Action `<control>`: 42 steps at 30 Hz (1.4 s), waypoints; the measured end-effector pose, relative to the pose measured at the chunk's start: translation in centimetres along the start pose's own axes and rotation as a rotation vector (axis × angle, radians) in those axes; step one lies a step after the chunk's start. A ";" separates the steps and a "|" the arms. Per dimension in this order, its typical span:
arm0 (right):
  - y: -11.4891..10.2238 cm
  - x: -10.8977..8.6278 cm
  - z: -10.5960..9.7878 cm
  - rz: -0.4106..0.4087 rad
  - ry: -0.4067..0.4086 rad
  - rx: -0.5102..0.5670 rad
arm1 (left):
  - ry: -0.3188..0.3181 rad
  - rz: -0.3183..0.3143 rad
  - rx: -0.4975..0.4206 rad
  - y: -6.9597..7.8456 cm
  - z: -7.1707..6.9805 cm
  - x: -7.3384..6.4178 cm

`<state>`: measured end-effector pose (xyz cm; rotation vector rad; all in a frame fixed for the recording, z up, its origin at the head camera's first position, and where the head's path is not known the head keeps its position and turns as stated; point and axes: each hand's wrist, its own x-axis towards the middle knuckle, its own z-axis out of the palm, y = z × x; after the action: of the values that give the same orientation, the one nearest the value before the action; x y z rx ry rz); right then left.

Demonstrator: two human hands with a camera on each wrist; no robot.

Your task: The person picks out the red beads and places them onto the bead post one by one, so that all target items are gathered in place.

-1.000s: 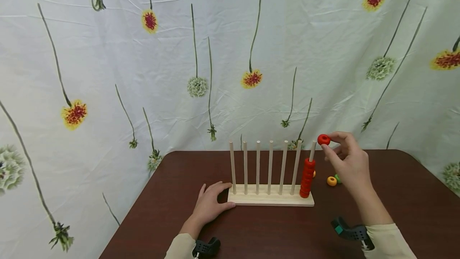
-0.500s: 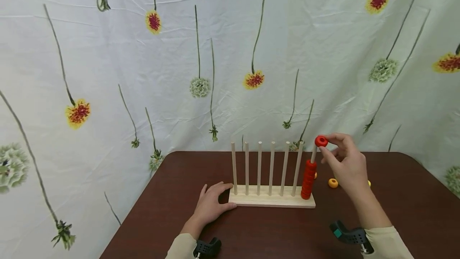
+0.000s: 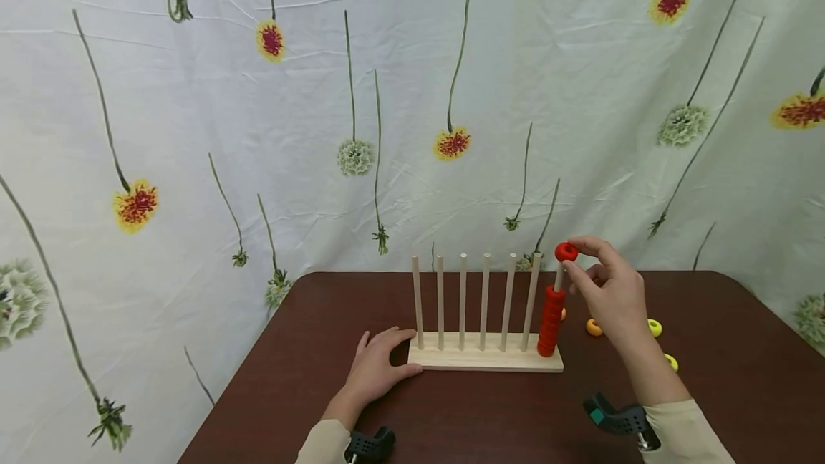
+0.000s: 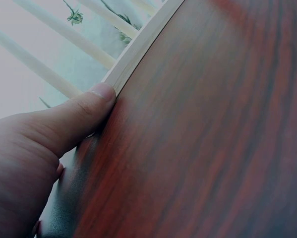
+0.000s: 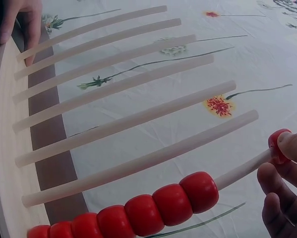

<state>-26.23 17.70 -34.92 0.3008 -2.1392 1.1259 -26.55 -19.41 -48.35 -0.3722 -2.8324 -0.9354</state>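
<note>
A wooden peg stand (image 3: 486,359) with a row of upright pegs stands on the dark table. My left hand (image 3: 380,371) holds its left end, thumb at the front edge and fingers toward the back. In the left wrist view the thumb (image 4: 89,106) presses on the base's edge. The rightmost peg carries a stack of red beads (image 3: 551,321); the other pegs are bare. Between thumb and fingertips, my right hand (image 3: 609,296) pinches another red bead (image 3: 566,252) at the top of that peg. In the right wrist view this bead (image 5: 277,144) is right at the peg's tip.
Right of the stand, partly behind the right hand and forearm, lie an orange bead (image 3: 594,327) and a yellow bead (image 3: 654,327). A second yellow bead (image 3: 672,361) shows beside the forearm. A white flowered cloth (image 3: 309,92) hangs behind the table (image 3: 490,414).
My right hand has moved left with the red bead, from beside the rightmost peg to its top. More yellow beads show past the forearm. The left hand stays on the stand.
</note>
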 end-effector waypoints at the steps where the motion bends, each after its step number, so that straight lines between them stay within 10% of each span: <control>1: 0.0 0.0 0.0 0.003 0.000 0.000 | 0.003 0.005 0.003 0.0 0.0 0.0; 42: 0.8 0.2 -1.1 0.165 -0.409 -0.099 | 0.017 0.005 0.008 0.0 0.0 0.0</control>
<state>-26.32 19.06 -34.88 0.3363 -2.6120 1.1183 -26.56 -19.42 -48.31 -0.3691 -2.8177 -0.9220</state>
